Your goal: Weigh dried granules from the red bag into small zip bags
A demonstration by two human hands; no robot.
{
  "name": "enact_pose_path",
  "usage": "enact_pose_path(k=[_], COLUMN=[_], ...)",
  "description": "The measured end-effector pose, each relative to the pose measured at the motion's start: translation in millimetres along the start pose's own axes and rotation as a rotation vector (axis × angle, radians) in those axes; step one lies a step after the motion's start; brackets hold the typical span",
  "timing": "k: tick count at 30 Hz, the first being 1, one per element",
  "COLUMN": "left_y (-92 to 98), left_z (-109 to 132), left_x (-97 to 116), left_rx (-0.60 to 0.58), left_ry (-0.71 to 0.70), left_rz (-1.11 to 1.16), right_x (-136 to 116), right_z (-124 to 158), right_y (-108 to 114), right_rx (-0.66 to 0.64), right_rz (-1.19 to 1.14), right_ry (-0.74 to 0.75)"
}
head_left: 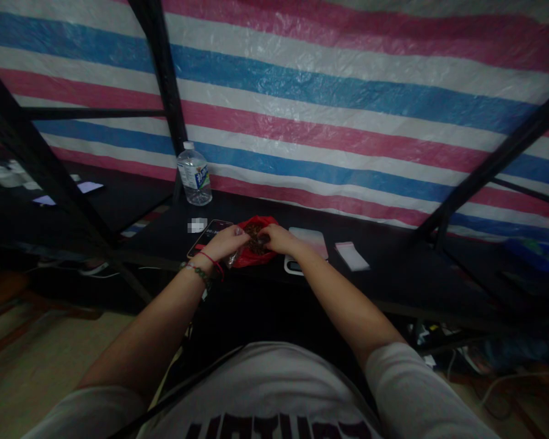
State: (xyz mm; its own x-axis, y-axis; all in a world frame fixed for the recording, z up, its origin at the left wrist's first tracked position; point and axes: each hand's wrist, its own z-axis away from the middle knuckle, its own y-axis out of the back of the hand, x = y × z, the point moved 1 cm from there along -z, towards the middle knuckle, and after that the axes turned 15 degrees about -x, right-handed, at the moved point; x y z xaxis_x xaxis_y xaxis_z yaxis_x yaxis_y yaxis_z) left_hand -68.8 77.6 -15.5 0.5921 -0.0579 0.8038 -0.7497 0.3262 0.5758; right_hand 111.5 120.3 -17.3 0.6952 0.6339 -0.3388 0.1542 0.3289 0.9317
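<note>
A red plastic bag (242, 258) lies opened out on the black table, with many small brown pieces (256, 245) inside it. At its left side my left hand (229, 241) is closed, and a small clear plastic bag (232, 260) hangs beneath its fingers. My right hand (278, 238) reaches into the red bag from the right. Its fingertips are pinched together among the brown pieces; what is between them is too small to make out. A white digital scale (308, 242) sits partly behind my right wrist. A phone (210, 235) with a lit display lies by my left hand.
A large clear bottle (195, 175) stands at the back left, by a black metal post (167, 79). A stack of small clear bags (352, 256) lies right of the scale. Striped plastic sheeting (324, 116) hangs behind the table (393, 262).
</note>
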Motion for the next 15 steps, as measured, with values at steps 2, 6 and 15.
enact_pose_path(k=[2, 6, 15], left_y=[-1.2, -3.9, 1.8], left_z=[-0.2, -0.4, 13.5], left_x=[-0.2, 1.6, 15.6], left_rx=[-0.046, -0.073, 0.071], left_ry=[-0.035, -0.075, -0.177], left_rz=[0.084, 0.236, 0.457], right_x=[1.2, 5.9, 6.7], right_z=[-1.6, -3.1, 3.6], right_y=[-0.9, -9.2, -12.4], right_rx=[-0.015, -0.015, 0.072], right_rz=[-0.068, -0.188, -0.432], right_ry=[0.002, -0.017, -0.035])
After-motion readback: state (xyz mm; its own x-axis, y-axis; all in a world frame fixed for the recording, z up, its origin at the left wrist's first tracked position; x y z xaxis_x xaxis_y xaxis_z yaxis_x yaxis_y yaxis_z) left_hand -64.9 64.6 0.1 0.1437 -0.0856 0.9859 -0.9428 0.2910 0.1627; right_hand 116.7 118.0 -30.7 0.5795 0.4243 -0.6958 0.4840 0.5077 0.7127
